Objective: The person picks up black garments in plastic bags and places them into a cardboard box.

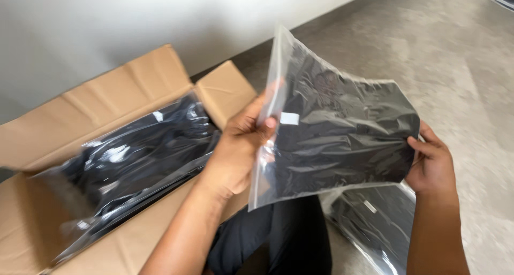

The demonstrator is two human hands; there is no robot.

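I hold a clear plastic bag (342,130) with a folded black garment inside, lifted in front of me. My left hand (241,146) grips the bag's open left edge, thumb on a small white label. My right hand (431,165) pinches the bag's right end. Below the right hand lies another clear bag with black clothing (375,224) on the floor.
An open cardboard box (107,93) sits at the left, holding several bagged black garments (134,157). A pale wall runs behind it. Grey concrete floor (455,55) stretches to the right. My dark trouser leg (284,237) is below the held bag.
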